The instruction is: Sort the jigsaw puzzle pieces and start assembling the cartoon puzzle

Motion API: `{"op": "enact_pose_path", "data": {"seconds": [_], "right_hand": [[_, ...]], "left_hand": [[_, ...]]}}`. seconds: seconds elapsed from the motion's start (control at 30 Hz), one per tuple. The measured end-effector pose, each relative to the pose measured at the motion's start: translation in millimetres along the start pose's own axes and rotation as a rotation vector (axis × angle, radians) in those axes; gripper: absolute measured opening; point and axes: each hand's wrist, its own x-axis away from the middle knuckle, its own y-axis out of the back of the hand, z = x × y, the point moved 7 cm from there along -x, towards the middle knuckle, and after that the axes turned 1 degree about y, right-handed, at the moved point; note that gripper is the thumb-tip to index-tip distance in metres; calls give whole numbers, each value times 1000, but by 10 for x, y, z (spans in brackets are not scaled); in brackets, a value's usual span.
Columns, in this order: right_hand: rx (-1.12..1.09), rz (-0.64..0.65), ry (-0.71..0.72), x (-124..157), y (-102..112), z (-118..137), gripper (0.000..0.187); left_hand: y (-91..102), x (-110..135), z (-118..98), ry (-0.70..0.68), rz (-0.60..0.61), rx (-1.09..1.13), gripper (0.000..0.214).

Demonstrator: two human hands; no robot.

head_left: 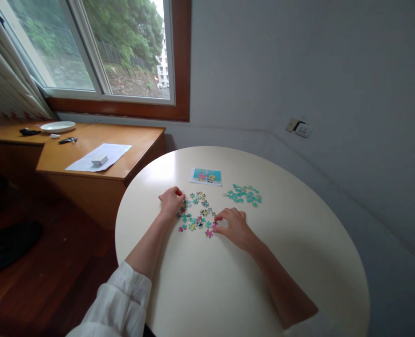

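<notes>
Puzzle pieces (198, 215): left hand (172, 201) curled, grip unclear; right hand (234, 225) pinching pink piece (214, 225).

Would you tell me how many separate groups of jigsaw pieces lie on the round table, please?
2. A mixed-colour scatter lies between the left hand and right hand, both touching it. An all-teal cluster lies apart, right of the picture card. Pieces under the hands may be hidden.

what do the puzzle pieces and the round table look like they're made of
Puzzle pieces: probably printed cardboard. They lie thin and flat, with bright teal and pink print, though they are too small to be sure.
Round table: a smooth cream top with a soft sheen from the window light. Probably laminate or painted board, since no grain shows.
</notes>
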Motion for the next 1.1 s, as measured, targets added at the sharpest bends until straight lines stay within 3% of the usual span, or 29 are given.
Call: {"op": "enact_pose_path", "data": {"seconds": [0.53,0.97,1.1], "right_hand": [[15,-7,-17,0,3,-9,15],[-80,38,69,9,2,-32,11],[-50,45,60,7,1,-17,6]], "left_hand": [[10,5,-4,-17,-7,14,12],[10,-10,-2,-9,-21,26,13],[9,46,-148,-140,24,163,18]]}}
